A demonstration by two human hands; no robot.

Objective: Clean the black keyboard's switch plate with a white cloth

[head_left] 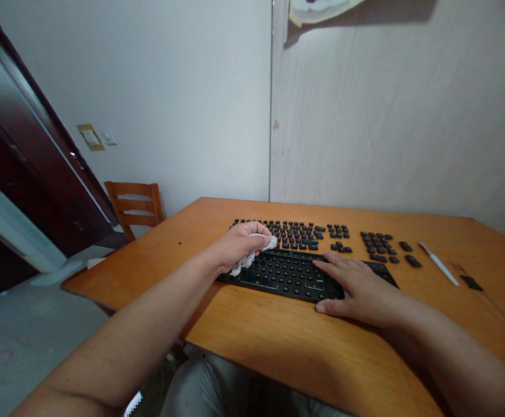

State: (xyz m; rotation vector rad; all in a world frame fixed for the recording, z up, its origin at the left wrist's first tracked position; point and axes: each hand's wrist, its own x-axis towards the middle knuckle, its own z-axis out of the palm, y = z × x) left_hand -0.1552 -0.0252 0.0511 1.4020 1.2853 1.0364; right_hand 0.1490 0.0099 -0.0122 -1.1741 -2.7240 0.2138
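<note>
Black plastic keyboard frame (288, 277) lies on the counter (256, 339), long axis running left to right across my view. Over its left part, my left hand (244, 240) pinches a white cloth (244, 263); towards its right, my right hand (357, 285) rests spread. Loose keycaps (307, 241) lie just beyond.

The right hand (359, 286) hides part of the keyboard (289, 279) toward its three o'clock, the poster (322, 11) at one o'clock is cropped, and the wiry black item (472, 282) between three and four looks blurred.
</note>
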